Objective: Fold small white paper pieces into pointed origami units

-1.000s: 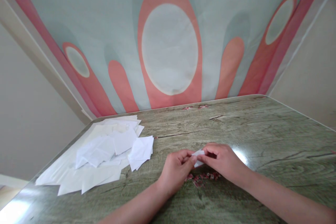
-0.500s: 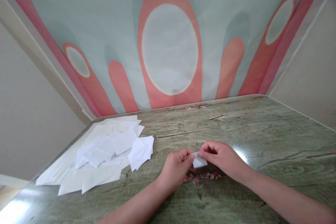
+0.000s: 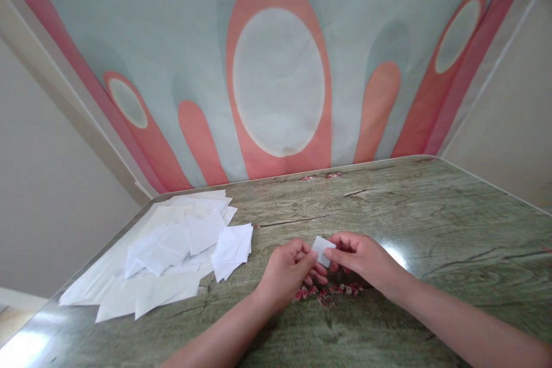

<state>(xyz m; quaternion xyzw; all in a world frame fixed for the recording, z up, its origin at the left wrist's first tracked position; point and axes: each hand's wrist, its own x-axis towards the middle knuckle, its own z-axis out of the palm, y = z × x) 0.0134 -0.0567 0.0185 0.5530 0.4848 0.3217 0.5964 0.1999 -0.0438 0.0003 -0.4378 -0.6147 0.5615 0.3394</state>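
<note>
A small white square of paper (image 3: pixel 322 249), which looks folded, is held between my two hands above the table. My left hand (image 3: pixel 290 270) pinches its left edge with the thumb, the other fingers curled beneath. On the opposite side, my right hand (image 3: pixel 359 256) grips the paper between thumb and forefinger. To the left lies a pile of white sheets (image 3: pixel 116 293), with several smaller paper squares (image 3: pixel 168 248) on top. A little stack of white squares (image 3: pixel 233 247) rests at the pile's right edge, nearest my left hand.
The wood-grain table (image 3: pixel 431 213) has a glossy top with a printed flower pattern (image 3: pixel 340 293) below my hands. Behind its far edge stands a wall covering (image 3: pixel 280 167) with red and pale oval shapes.
The paper square has turned and risen slightly between my hands, now tilted with a corner upward. My left fingers have spread a little below it. The paper piles have not moved.
</note>
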